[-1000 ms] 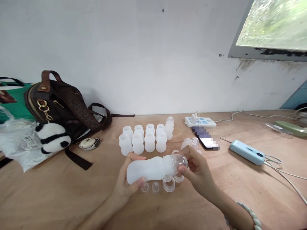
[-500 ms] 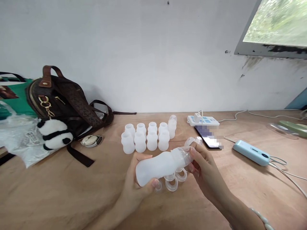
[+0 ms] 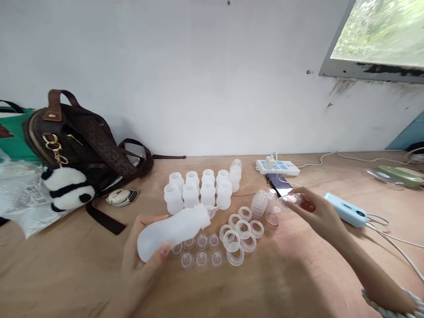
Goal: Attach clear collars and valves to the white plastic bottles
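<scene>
Probably light, smooth and slightly yielding, the frosted bottle [image 3: 175,230] lies tilted inside the left hand's [image 3: 139,267] curled fingers — its waist likely the surest hold. Right hand [image 3: 313,208] fingertips pinch a clear cap [image 3: 290,200]; beneath them, wooden table [image 3: 271,287] — beyond, pale wall [image 3: 198,88].

Pale wall [image 3: 198,88], bright window [image 3: 384,33]

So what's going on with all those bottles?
A person's left grip holds a white bottle, tilted, with a clear teat poking out of its top. Their right grip has a clear cap away from it, by the phone. Loose teats and clear rings lie on the table. Behind them, open bottles stand in two rows, beside one capped bottle.
</scene>
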`<state>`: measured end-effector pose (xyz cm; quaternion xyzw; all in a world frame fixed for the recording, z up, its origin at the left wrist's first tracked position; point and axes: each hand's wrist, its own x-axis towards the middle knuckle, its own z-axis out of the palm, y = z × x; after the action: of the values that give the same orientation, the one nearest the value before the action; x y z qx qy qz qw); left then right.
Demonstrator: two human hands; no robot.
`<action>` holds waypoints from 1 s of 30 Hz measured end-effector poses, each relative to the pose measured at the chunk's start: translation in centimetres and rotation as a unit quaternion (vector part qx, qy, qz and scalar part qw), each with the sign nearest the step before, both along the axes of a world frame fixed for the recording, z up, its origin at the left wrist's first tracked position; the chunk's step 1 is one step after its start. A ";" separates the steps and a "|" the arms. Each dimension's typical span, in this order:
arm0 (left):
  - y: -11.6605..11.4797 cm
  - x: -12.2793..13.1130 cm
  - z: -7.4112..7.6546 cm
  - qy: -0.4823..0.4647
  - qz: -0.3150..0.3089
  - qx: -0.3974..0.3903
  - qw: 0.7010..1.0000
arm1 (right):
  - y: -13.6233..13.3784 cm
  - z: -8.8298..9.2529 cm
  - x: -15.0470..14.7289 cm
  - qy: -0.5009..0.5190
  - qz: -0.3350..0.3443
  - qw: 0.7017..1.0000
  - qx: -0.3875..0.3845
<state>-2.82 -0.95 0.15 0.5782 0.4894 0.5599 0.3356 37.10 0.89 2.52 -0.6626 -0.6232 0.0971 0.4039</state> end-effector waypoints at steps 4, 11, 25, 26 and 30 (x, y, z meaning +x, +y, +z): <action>-0.4 1.3 0.8 0.038 -0.010 0.024 0.999 | 0.1 -1.2 -0.6 -0.131 0.009 0.990 -0.058; 0.5 2.5 1.5 0.034 -0.046 0.067 0.996 | -0.2 0.8 -1.5 -0.124 -0.024 0.991 -0.039; 2.9 5.3 -0.5 0.214 -0.117 0.352 0.904 | 1.3 2.5 -12.0 0.322 0.285 0.877 -0.213; 3.1 5.2 -0.6 0.233 -0.124 0.376 0.888 | 1.4 2.2 -12.2 0.320 0.281 0.881 -0.205; 3.1 4.9 -0.5 0.260 -0.141 0.437 0.849 | 1.4 0.5 -12.8 0.332 0.281 0.882 -0.180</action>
<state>2.06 2.12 -0.34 0.8527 0.1770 0.4913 -0.0158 24.25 2.26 3.01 -0.4499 -0.5849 0.5311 0.4164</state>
